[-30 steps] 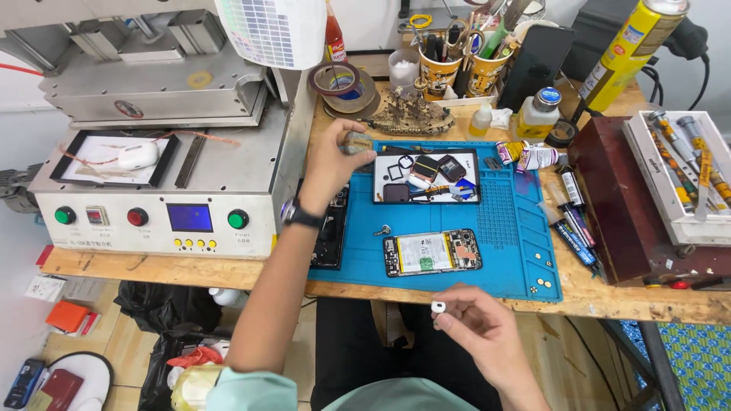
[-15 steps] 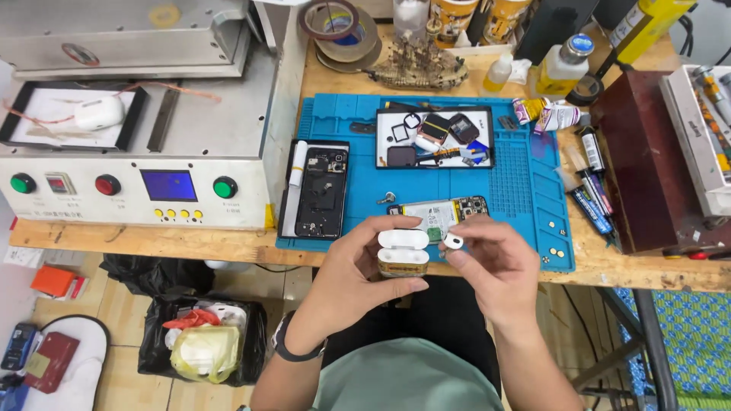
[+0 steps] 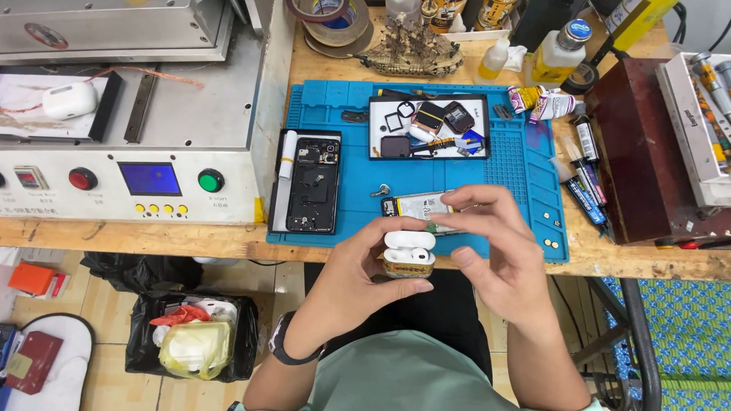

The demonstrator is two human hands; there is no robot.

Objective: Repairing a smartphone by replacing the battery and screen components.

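Note:
My left hand (image 3: 358,278) is shut on a small white earbud case (image 3: 409,255), lid open, held just in front of the bench edge. A white earbud sits in the case's top. My right hand (image 3: 499,243) hovers right beside the case, its fingers spread and curled, with nothing visible between them. Just behind the hands, on the blue work mat (image 3: 518,164), lies an opened phone with its battery showing (image 3: 417,205). A black opened phone body (image 3: 308,186) lies on the mat's left side.
A black-rimmed tray of small parts (image 3: 426,125) sits at the mat's back. A grey machine (image 3: 137,152) with buttons stands on the left, another white case (image 3: 68,99) on top. Bottles, tape rolls, pens and a dark red box (image 3: 636,144) crowd the right. A rubbish bag (image 3: 194,342) is on the floor.
My left hand came back from the bench's far side with the case. The small white piece has left my right hand's fingers, which have since spread; an earbud now sits in the case.

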